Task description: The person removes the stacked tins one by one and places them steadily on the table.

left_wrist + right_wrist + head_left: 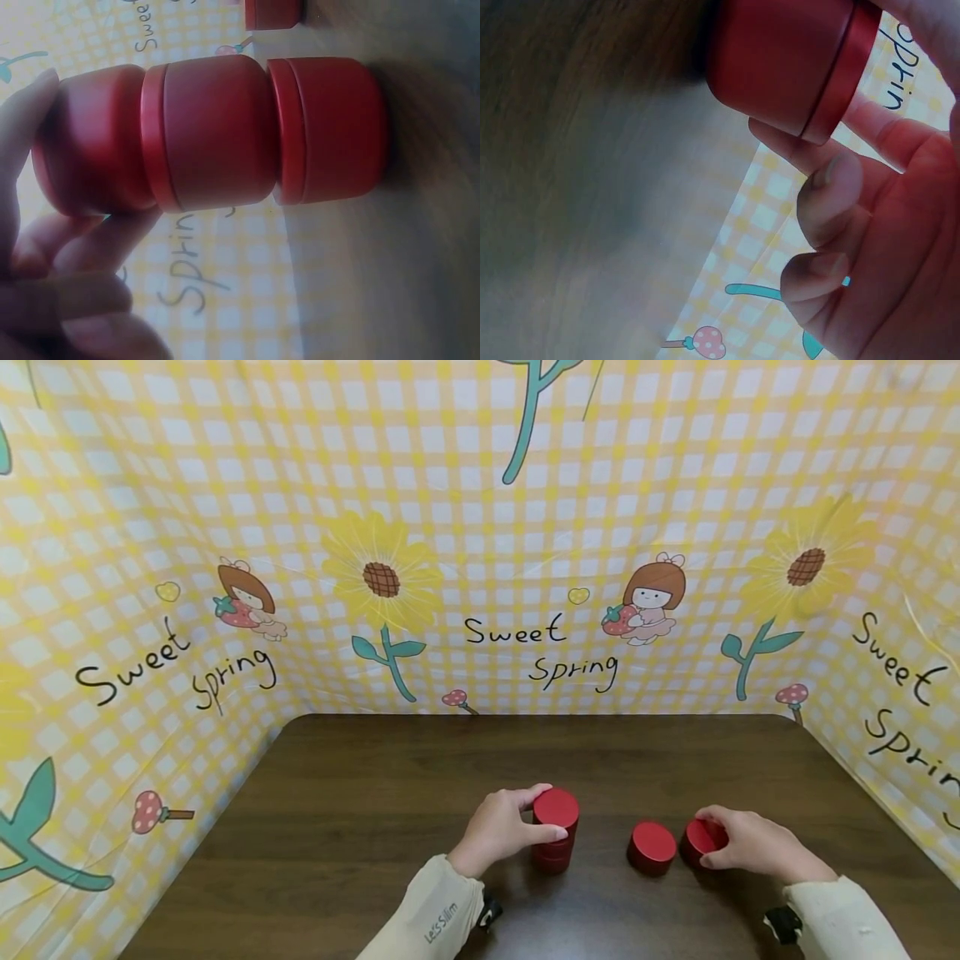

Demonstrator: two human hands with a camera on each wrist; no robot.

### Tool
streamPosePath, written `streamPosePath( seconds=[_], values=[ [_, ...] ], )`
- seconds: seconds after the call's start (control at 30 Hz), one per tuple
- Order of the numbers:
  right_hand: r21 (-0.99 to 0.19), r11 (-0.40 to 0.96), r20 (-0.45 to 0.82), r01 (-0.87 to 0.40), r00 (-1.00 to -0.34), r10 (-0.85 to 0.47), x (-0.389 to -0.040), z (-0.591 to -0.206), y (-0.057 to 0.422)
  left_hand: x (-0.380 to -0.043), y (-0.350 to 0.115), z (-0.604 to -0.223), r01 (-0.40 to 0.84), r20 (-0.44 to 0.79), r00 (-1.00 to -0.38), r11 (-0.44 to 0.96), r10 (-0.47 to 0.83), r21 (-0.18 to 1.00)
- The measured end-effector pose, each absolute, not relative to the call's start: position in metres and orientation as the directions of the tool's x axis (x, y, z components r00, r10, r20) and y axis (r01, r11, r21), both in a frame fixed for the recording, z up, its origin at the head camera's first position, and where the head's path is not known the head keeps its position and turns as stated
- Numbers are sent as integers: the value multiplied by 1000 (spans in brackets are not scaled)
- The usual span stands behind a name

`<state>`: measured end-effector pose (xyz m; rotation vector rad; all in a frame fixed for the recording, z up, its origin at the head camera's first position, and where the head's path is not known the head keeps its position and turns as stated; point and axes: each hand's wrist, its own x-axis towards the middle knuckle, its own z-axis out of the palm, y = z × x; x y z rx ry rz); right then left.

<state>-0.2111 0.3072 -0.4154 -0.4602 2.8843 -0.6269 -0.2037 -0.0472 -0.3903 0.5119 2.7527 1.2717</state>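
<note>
Three small red lidded tins stand in a stack on the brown table. My left hand (504,827) holds the top tin (94,142) between thumb and fingers. Beneath it are the middle tin (217,135) and the bottom tin (337,131); the top tin looks slightly tilted on the middle one. To the right, my right hand (757,845) grips another red tin (787,64) at its sides, low at the table surface. Whether that tin touches the wood I cannot tell. Between the two hands a single red tin (652,848) stands upright, untouched, close to the right hand's tin.
The dark wooden table (360,810) reaches back to a yellow checked cloth (480,543) printed with sunflowers and lettering. This cloth also hangs along the left and right sides. Each wrist has a black band (783,925) at a light sleeve.
</note>
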Motion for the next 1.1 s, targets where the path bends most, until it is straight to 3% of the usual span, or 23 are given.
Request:
streamPosePath(
  seconds=[0.2, 0.5, 0.83, 1.1],
  values=[
    [-402, 870, -67, -284, -939, -338, -211, -408, 305, -203, -47, -391, 290, 106, -937, 573, 333, 766],
    [-377, 869, 55, -320, -945, -324, -206, -390, 293, -202, -45, -395, 307, 148, -940, 575, 306, 758],
    [-468, 758, 168, -454, -888, -427, -202, -369, 250, -202, -44, -396, 325, 178, -940, 604, 292, 728],
    [-583, 580, 289, -568, -813, -506, -213, -378, 200, -204, -46, -401, 356, 171, -927, 635, 335, 685]
  ],
)
